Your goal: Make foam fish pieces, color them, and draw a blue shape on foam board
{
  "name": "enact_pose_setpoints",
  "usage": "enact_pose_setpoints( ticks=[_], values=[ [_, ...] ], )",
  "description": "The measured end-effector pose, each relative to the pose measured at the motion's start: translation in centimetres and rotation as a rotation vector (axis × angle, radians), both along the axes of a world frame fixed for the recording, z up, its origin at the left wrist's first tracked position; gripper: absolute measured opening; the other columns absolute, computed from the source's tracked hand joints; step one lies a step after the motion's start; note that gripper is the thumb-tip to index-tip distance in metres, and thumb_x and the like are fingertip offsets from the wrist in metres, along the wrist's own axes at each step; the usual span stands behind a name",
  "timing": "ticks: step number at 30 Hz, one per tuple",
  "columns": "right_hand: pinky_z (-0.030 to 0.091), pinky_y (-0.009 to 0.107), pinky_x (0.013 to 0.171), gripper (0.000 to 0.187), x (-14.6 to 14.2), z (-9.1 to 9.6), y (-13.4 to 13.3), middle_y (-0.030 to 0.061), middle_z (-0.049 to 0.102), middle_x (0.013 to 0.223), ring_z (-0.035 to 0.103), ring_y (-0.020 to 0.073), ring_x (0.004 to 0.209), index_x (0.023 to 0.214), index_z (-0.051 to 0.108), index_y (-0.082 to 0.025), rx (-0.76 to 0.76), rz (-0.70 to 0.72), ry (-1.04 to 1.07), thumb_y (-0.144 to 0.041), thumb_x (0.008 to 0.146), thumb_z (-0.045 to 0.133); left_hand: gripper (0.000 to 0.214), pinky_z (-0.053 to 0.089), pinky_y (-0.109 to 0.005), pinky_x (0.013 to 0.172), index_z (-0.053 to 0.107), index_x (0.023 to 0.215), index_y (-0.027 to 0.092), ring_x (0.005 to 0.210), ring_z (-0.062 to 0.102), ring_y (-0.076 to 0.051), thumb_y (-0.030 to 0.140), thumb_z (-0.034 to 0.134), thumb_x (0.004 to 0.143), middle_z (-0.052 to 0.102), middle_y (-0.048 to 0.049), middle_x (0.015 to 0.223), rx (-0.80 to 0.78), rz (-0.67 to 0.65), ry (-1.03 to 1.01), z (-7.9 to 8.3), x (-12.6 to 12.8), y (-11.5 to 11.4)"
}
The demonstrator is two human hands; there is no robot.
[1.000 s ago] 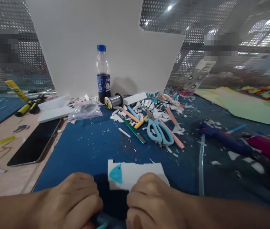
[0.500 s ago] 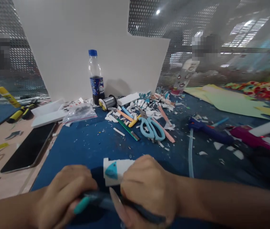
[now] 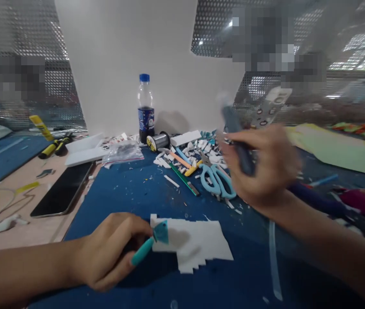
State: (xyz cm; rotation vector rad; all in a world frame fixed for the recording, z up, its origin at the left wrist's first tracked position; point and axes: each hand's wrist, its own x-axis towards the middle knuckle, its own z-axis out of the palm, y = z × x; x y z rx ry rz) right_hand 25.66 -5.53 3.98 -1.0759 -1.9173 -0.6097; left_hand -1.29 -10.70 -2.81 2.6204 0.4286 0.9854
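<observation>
A white sheet [image 3: 202, 240] with a stepped, jagged lower edge lies on the blue mat near me. A small teal triangular piece [image 3: 161, 231] with a dark dot sits at its left end. There my left hand [image 3: 118, 249] is closed, thumb and fingers pinching the sheet's left edge; the thumb has a long teal nail. My right hand [image 3: 260, 163] is raised above the mat to the right, blurred by motion. Its fingers wrap round a dark grey-blue stick-shaped tool [image 3: 232, 120] with a paler upper end, its kind unclear.
Light-blue scissors [image 3: 216, 180] and a green craft knife [image 3: 184, 178] lie by a heap of white scraps. Behind stand a bottle [image 3: 145, 116] and a wire spool [image 3: 158, 141]. A phone [image 3: 62, 191] lies left; a magenta tool [image 3: 363, 204] and a clear strip [image 3: 274, 262] lie right.
My right hand has lifted up and to the right with the dark tool, away from my left hand. My left hand has come to the sheet's edge; more of the sheet is uncovered.
</observation>
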Motion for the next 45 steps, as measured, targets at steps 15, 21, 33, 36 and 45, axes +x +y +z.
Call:
enact_pose_setpoints(
  ticks=[15,21,33,36,45],
  values=[
    [0.042,0.055,0.081,0.071,-0.7,-2.9,2.4,0.0280,0.050,0.117,0.049,0.0450,0.105,0.122,0.047,-0.004,-0.865,-0.484,-0.410,-0.051,0.070,0.056,0.023,0.043,-0.024,0.052,0.041,0.096,0.016,0.055,0.050,-0.013,0.027,0.021,0.095,0.058,-0.0038,0.068,-0.001,0.069,0.082,0.3,0.4,0.3],
    [0.043,0.050,0.077,0.071,-0.5,-3.8,2.7,0.0310,0.049,0.114,0.048,0.0457,0.106,0.119,0.046,-0.001,-0.865,-0.511,-0.360,-0.044,0.064,0.058,0.023,0.043,-0.025,0.053,0.040,0.099,0.019,0.057,0.051,-0.014,0.025,0.019,0.096,0.059,-0.0026,0.072,-0.028,0.091,0.141,0.1,0.1,-0.1],
    [0.036,0.030,0.051,0.023,3.8,0.2,6.4,0.0118,0.060,0.061,0.055,0.0212,0.057,0.069,0.062,-0.014,-1.003,-0.509,-0.212,-0.024,0.076,0.043,0.017,0.048,-0.023,0.058,0.034,0.101,0.021,0.065,0.061,-0.013,0.016,0.021,0.092,0.064,-0.0021,0.082,0.030,0.152,0.381,2.1,0.2,-0.4],
    [0.034,0.029,0.048,0.020,4.1,-0.2,6.6,0.0092,0.058,0.055,0.053,0.0205,0.054,0.068,0.062,-0.015,-0.990,-0.495,-0.209,-0.026,0.074,0.046,0.017,0.048,-0.022,0.057,0.035,0.102,0.021,0.062,0.059,-0.012,0.018,0.021,0.093,0.065,-0.0022,0.082,0.034,0.160,0.356,1.8,0.2,-0.4],
    [0.041,0.033,0.064,0.032,0.5,-0.7,2.9,0.0158,0.061,0.091,0.057,0.0253,0.081,0.105,0.053,-0.007,-0.733,-0.448,-0.230,-0.022,0.077,0.047,0.018,0.045,-0.022,0.050,0.042,0.094,0.023,0.051,0.052,-0.012,0.023,0.025,0.094,0.059,0.0005,0.067,-0.001,0.143,0.167,0.8,0.5,-0.3]
  ],
)
